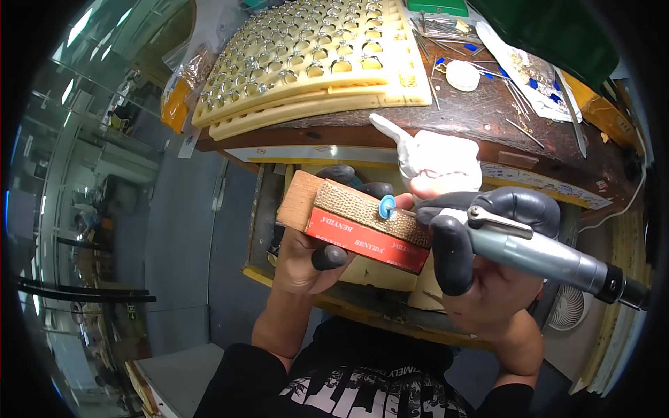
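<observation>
The right hand [498, 223], black covers showing on its fingers, is curling closed around a grey rotary handpiece [543, 251], which is pointing leftward across the person's lap. The left hand [300, 261] is clamping a wooden block [298, 198] between its thumb below and its fingers behind, and is tilting it in front of the counter [481, 118]. A blue disc [385, 206] at the handpiece's tip is lying over the coarse woven strip [355, 205] on that block, seemingly touching it. The work in hand is looking like dressing or truing the disc on the strip; whether the disc is spinning is not showing. The next move is probably calling for a steady block and light, even pressure. As for writing, a red band [366, 240] on the block is carrying a repeated white capital-letter name, readable, some of it running upside down. The person's black shirt [376, 376] is bearing large pale lettering, partly cut off. On the counter, a cream tray [313, 104] is holding rows of rings [306, 45]
</observation>
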A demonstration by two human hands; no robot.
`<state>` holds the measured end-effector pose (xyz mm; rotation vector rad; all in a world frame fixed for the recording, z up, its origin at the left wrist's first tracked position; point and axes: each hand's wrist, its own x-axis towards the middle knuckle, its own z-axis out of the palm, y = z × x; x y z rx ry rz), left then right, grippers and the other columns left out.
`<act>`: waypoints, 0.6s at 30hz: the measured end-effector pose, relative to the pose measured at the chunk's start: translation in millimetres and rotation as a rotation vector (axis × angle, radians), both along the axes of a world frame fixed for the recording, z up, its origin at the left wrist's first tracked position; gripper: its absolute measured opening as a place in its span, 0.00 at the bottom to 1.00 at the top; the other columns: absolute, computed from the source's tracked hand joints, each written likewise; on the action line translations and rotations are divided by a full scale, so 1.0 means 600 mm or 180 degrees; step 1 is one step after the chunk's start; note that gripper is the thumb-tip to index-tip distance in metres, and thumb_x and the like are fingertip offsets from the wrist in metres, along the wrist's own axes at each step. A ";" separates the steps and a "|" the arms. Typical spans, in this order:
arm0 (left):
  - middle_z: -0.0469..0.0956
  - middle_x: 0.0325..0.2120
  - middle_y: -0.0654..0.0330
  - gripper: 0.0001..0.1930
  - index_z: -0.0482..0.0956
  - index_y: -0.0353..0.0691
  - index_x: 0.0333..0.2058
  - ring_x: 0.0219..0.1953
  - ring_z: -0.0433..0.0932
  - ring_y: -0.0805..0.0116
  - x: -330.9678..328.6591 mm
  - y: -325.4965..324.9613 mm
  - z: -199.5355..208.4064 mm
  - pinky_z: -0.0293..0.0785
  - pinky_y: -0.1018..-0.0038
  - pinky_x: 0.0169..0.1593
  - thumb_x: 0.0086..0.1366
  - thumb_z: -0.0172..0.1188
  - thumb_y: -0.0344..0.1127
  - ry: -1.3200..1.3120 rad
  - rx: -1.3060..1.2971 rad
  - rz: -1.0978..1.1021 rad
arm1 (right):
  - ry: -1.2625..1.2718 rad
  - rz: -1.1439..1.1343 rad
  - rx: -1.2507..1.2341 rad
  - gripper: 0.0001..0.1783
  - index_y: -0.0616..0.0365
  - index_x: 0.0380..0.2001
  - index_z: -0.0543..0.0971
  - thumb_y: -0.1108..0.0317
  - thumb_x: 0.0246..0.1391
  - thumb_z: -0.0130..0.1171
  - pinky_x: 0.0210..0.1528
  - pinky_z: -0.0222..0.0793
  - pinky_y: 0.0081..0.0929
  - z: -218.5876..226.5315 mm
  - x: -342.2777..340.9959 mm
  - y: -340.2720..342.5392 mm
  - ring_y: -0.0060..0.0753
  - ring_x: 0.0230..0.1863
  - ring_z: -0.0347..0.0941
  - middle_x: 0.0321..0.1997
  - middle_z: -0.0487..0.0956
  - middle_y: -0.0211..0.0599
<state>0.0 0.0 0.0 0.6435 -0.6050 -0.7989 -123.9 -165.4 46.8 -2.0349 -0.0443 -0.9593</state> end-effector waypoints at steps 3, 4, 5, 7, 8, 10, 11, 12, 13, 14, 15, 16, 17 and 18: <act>0.66 0.57 0.45 0.40 0.56 0.38 0.62 0.64 0.62 0.51 -0.001 -0.001 -0.003 0.55 0.47 0.67 0.52 0.67 0.27 0.0032 -0.0054 -0.0024 | -0.0180 0.0216 0.0449 0.10 0.59 0.36 0.82 0.69 0.49 0.66 0.43 0.75 0.25 -0.009 0.004 0.001 0.30 0.39 0.80 0.36 0.81 0.36; 0.66 0.57 0.45 0.40 0.56 0.38 0.62 0.64 0.62 0.51 -0.002 -0.001 -0.004 0.55 0.47 0.67 0.51 0.67 0.26 0.0060 -0.0048 -0.0017 | -0.0187 0.0222 0.0376 0.10 0.58 0.36 0.81 0.70 0.49 0.65 0.43 0.75 0.25 -0.008 0.003 -0.001 0.30 0.40 0.80 0.37 0.81 0.36; 0.66 0.57 0.45 0.40 0.56 0.38 0.62 0.64 0.62 0.51 -0.003 -0.002 -0.004 0.55 0.47 0.67 0.51 0.66 0.26 0.0087 -0.0041 -0.0012 | -0.0194 0.0228 0.0304 0.10 0.58 0.36 0.81 0.70 0.49 0.65 0.44 0.74 0.25 -0.008 0.002 -0.002 0.29 0.40 0.80 0.37 0.81 0.36; 0.66 0.57 0.45 0.40 0.56 0.38 0.62 0.64 0.62 0.50 -0.003 -0.001 -0.002 0.55 0.47 0.67 0.51 0.66 0.25 0.0068 -0.0057 -0.0017 | -0.0145 0.0214 0.0364 0.10 0.58 0.36 0.81 0.71 0.49 0.65 0.45 0.74 0.26 -0.009 0.002 0.000 0.30 0.40 0.80 0.38 0.81 0.36; 0.66 0.57 0.45 0.40 0.56 0.38 0.62 0.64 0.62 0.50 -0.003 -0.001 -0.001 0.55 0.46 0.67 0.51 0.66 0.25 0.0047 -0.0073 -0.0021 | -0.0097 0.0201 0.0424 0.10 0.58 0.36 0.81 0.71 0.49 0.65 0.47 0.74 0.26 -0.010 0.002 0.002 0.30 0.41 0.80 0.38 0.81 0.36; 0.66 0.57 0.45 0.40 0.56 0.38 0.62 0.63 0.63 0.50 -0.005 -0.001 -0.001 0.56 0.46 0.67 0.52 0.66 0.25 0.0129 -0.0021 0.0007 | -0.0122 0.0266 0.0521 0.10 0.57 0.36 0.81 0.72 0.48 0.65 0.47 0.74 0.27 -0.014 0.002 0.002 0.30 0.42 0.79 0.38 0.81 0.36; 0.66 0.57 0.45 0.40 0.56 0.37 0.62 0.63 0.63 0.50 -0.005 0.000 -0.001 0.56 0.46 0.66 0.52 0.66 0.25 0.0209 0.0033 0.0037 | -0.0149 0.0333 0.0618 0.10 0.57 0.36 0.81 0.72 0.48 0.65 0.48 0.74 0.27 -0.016 0.001 0.003 0.31 0.43 0.79 0.39 0.81 0.36; 0.66 0.57 0.45 0.40 0.56 0.37 0.62 0.63 0.63 0.50 -0.004 0.000 -0.001 0.56 0.46 0.66 0.52 0.66 0.25 0.0209 0.0032 0.0036 | -0.0149 0.0331 0.0617 0.10 0.57 0.36 0.81 0.72 0.48 0.65 0.48 0.74 0.27 -0.018 0.001 0.004 0.31 0.43 0.79 0.39 0.81 0.36; 0.66 0.57 0.45 0.40 0.56 0.38 0.62 0.63 0.63 0.50 -0.003 0.000 -0.002 0.56 0.46 0.66 0.52 0.66 0.26 0.0175 0.0010 0.0010 | -0.0196 0.0398 0.0746 0.10 0.57 0.36 0.81 0.72 0.47 0.65 0.48 0.74 0.27 -0.019 0.002 0.005 0.31 0.43 0.79 0.39 0.81 0.36; 0.66 0.57 0.45 0.40 0.56 0.38 0.62 0.63 0.63 0.50 -0.002 0.000 -0.002 0.57 0.46 0.66 0.52 0.67 0.26 0.0140 -0.0012 -0.0016 | -0.0244 0.0466 0.0874 0.11 0.57 0.37 0.81 0.72 0.47 0.65 0.48 0.74 0.27 -0.021 0.002 0.006 0.31 0.43 0.79 0.40 0.81 0.36; 0.66 0.57 0.45 0.40 0.56 0.38 0.62 0.63 0.63 0.50 -0.001 -0.001 -0.002 0.57 0.46 0.66 0.52 0.67 0.26 0.0140 -0.0013 -0.0018 | -0.0243 0.0464 0.0874 0.11 0.57 0.37 0.81 0.72 0.47 0.65 0.48 0.74 0.27 -0.022 0.002 0.005 0.31 0.43 0.79 0.40 0.81 0.36; 0.66 0.57 0.44 0.40 0.56 0.38 0.62 0.63 0.63 0.50 -0.001 -0.003 -0.001 0.58 0.46 0.66 0.52 0.67 0.26 0.0128 -0.0094 -0.0092 | -0.0214 0.0506 0.0849 0.12 0.57 0.38 0.80 0.72 0.48 0.65 0.49 0.73 0.28 -0.024 0.001 0.004 0.31 0.43 0.79 0.41 0.80 0.36; 0.66 0.57 0.44 0.40 0.56 0.38 0.62 0.63 0.63 0.49 -0.001 -0.004 -0.001 0.58 0.47 0.66 0.52 0.67 0.26 0.0115 -0.0175 -0.0167 | -0.0184 0.0548 0.0824 0.13 0.57 0.40 0.80 0.71 0.48 0.65 0.49 0.73 0.28 -0.025 0.000 0.003 0.32 0.43 0.79 0.42 0.80 0.37; 0.66 0.57 0.44 0.40 0.56 0.38 0.62 0.63 0.63 0.49 -0.001 -0.003 0.000 0.58 0.47 0.66 0.52 0.67 0.26 0.0115 -0.0174 -0.0167 | -0.0184 0.0548 0.0826 0.13 0.57 0.40 0.80 0.71 0.48 0.65 0.49 0.73 0.28 -0.024 0.000 0.002 0.32 0.43 0.79 0.42 0.80 0.37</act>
